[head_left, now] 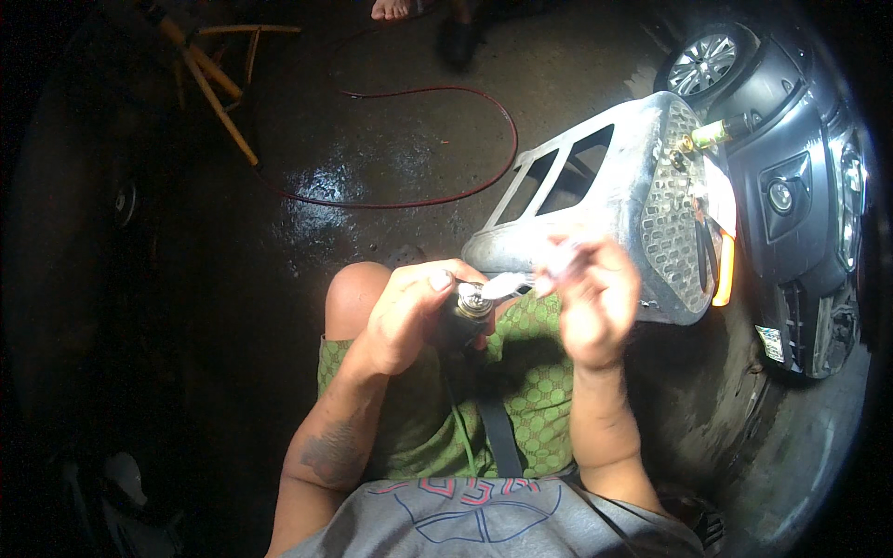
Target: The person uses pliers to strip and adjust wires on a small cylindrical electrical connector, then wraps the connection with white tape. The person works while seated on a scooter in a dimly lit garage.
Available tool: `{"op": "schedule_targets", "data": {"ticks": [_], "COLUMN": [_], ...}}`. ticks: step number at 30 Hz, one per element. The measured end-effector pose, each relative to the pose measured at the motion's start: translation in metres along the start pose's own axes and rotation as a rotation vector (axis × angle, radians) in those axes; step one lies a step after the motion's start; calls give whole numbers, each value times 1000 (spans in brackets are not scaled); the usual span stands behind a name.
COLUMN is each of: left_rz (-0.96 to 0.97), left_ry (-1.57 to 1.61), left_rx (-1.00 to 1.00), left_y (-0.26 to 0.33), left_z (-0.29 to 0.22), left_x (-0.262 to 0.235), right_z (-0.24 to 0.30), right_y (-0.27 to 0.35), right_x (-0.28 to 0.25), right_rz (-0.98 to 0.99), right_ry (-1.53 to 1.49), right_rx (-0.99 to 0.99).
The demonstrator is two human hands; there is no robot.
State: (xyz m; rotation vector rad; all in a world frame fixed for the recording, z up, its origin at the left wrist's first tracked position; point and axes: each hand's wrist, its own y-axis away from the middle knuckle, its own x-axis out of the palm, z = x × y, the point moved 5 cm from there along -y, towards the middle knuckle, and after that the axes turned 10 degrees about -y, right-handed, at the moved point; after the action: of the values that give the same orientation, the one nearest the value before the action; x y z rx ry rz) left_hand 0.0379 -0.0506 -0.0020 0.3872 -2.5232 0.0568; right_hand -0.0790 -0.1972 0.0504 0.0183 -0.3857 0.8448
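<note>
Dark, wet-looking floor (391,232) all round in a pretty dim space, and nearest me, over green patterned shorts (530,381), the left hand (405,312) is wrapped round a dark cylindrical part (462,327) with a metal end, while the blurry right hand (595,302) pinches a white-tipped thing (507,285) right by that end. Just past that is a grey plastic stool (674,270) with an orange-handled tool (726,274) on it, then a red hose (514,139) looping over the shiny patch, a dark car (791,167) off right, a yellow stand (223,112) and someone's bare foot (391,9) way out.
</note>
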Motion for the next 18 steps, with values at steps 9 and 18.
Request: {"op": "schedule_targets", "data": {"ticks": [9,18], "left_rz": [-67,-75], "left_ry": [-137,-117], "left_rx": [-55,-42], "left_y": [-3,-4], "left_z": [2,5], "left_x": [2,-1], "right_z": [-3,-3], "right_y": [2,-4], "right_x": [-1,-19], "right_rz": [2,-238], "right_ry": [-17,-92], "right_rx": [25,-33]}}
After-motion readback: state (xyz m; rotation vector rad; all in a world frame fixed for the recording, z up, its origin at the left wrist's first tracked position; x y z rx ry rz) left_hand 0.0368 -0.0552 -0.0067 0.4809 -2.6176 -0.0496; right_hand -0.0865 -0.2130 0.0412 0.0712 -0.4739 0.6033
